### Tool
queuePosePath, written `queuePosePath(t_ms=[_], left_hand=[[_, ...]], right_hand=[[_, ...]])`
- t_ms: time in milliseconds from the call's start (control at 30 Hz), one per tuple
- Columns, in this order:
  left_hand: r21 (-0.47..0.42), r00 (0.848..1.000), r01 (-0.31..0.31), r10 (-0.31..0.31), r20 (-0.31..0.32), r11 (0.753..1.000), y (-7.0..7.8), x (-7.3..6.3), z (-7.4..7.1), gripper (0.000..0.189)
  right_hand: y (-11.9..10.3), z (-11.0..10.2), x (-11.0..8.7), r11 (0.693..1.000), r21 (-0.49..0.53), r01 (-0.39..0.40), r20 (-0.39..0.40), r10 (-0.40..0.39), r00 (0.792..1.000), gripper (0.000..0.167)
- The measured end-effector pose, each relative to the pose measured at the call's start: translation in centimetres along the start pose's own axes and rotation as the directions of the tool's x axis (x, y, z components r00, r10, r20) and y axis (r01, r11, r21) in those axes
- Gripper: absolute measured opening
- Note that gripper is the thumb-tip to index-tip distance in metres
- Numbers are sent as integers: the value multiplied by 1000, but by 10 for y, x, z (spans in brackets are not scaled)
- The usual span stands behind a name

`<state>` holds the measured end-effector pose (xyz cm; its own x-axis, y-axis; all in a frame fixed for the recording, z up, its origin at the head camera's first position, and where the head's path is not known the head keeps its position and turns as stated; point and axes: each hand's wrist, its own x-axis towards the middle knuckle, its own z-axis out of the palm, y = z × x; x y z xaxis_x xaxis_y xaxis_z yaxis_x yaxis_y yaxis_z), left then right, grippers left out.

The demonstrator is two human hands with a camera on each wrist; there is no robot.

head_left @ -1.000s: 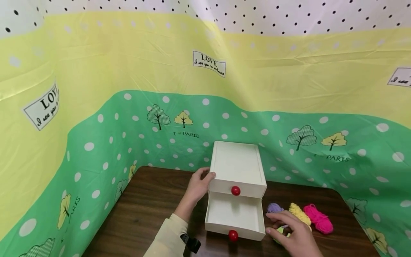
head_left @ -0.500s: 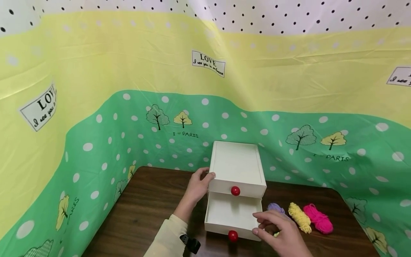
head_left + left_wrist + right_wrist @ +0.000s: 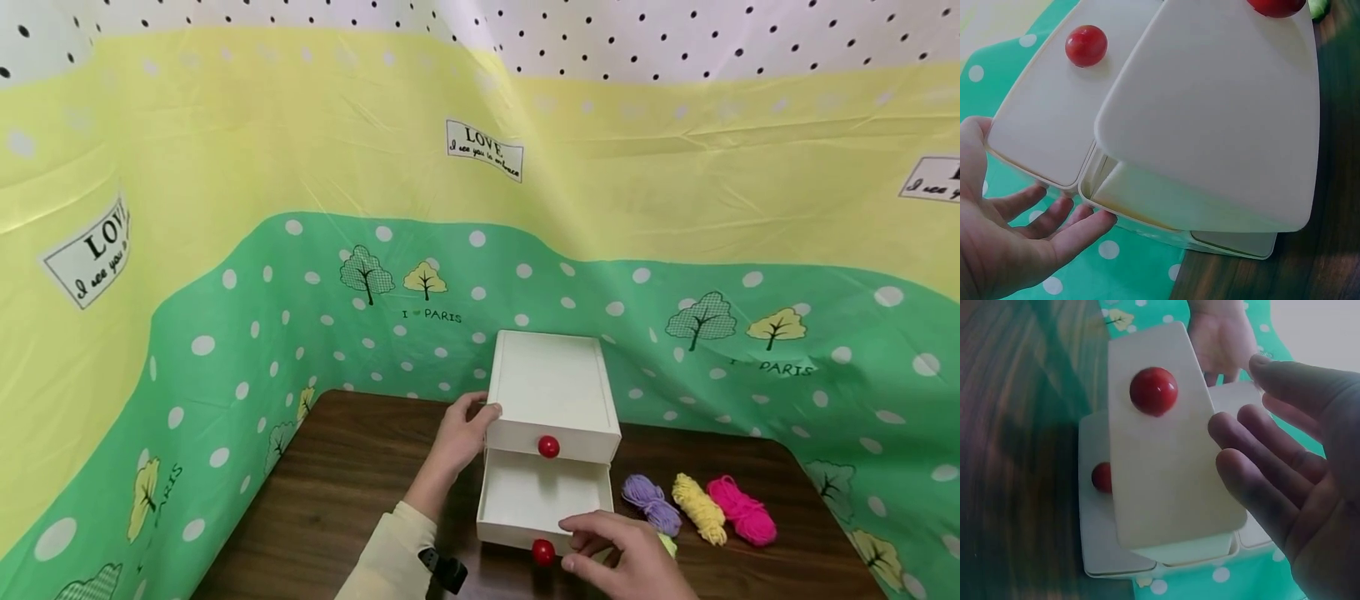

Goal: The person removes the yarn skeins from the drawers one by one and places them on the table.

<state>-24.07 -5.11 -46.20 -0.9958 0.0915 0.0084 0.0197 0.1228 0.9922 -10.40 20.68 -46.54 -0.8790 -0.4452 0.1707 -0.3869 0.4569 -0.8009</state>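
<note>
A white drawer cabinet (image 3: 551, 383) stands on the table, its middle drawer (image 3: 546, 500) pulled out and bare inside. Red round knobs mark the top drawer (image 3: 548, 447) and the pulled-out one (image 3: 1154, 392); the bottom drawer (image 3: 1094, 531) shows in the right wrist view. My left hand (image 3: 461, 433) touches the cabinet's left side, thumb near the top front edge and fingers spread along the wall (image 3: 1054, 215). Beside the pulled-out drawer's front right corner, my right hand (image 3: 626, 554) hovers with loosely bent fingers, holding nothing; the right wrist view shows them (image 3: 1254, 469) close to the drawer front.
Right of the cabinet lie purple yarn (image 3: 651, 503), yellow yarn (image 3: 699, 508) and pink yarn (image 3: 742, 510). Green yarn (image 3: 667, 545) is mostly hidden behind my right hand. A patterned curtain (image 3: 420, 350) rises behind the dark wooden table (image 3: 360, 467).
My right hand has moved left from above the yarn to the pulled-out drawer's front corner, uncovering the purple yarn. My left hand and the drawer have kept their places.
</note>
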Motion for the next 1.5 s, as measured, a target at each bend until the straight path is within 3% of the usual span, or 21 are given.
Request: queuePosePath(t_ms=[233, 467, 733, 867, 1033, 1333, 1500], left_hand=[[1, 1000, -11, 11, 3, 1000, -3, 1, 0, 55], [7, 1000, -13, 13, 2, 1000, -4, 2, 1, 55], [6, 1000, -23, 23, 2, 1000, -5, 2, 2, 54], [5, 1000, -26, 26, -2, 1000, -5, 3, 2, 54], [16, 1000, -22, 23, -6, 1000, -6, 4, 2, 54], [14, 1000, -8, 8, -1, 1000, -5, 2, 2, 55], [11, 1000, -4, 4, -4, 1000, -5, 3, 2, 55]], right_hand=[[9, 11, 2, 997, 62, 51, 86, -56, 995, 29], [22, 20, 3, 990, 140, -23, 207, -7, 978, 43], [30, 27, 2, 992, 124, -29, 208, 2, 978, 42], [29, 31, 2, 997, 78, -27, 158, 15, 987, 40], [25, 35, 2, 999, -43, -8, 33, 9, 999, 33], [22, 42, 6, 982, -165, -87, -99, 71, 993, 22], [25, 47, 9, 979, -203, -21, -200, -20, 980, 22]])
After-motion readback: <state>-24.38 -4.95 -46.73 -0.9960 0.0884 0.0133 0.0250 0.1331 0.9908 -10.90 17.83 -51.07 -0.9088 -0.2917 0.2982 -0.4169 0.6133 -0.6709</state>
